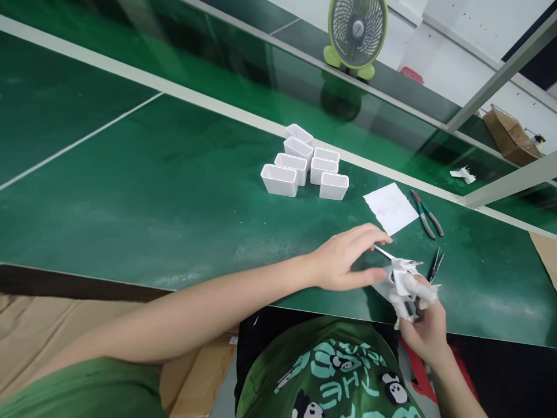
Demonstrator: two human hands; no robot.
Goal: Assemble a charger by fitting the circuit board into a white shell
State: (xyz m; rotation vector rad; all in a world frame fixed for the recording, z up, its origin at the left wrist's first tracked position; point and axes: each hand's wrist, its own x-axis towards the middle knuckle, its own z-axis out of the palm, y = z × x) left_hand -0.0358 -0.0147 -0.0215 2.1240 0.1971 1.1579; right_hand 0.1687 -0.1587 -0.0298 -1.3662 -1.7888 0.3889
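My left hand reaches over the table with thumb and fingers apart; its thumb tip is close to a crumpled-looking white piece, and I cannot tell whether they touch. The fingers of my right hand are closed around that piece, and white wrapping seems to cover some of them. Blur hides the exact kind of the piece. A thin metal tool sticks out beside it, partly hidden. Just right of the hands lie dark tweezers.
Several white open-topped plastic boxes stand grouped on the green table. A white paper sheet lies beside green-and-grey pliers. Behind are a fan, a cardboard box and a small white part.
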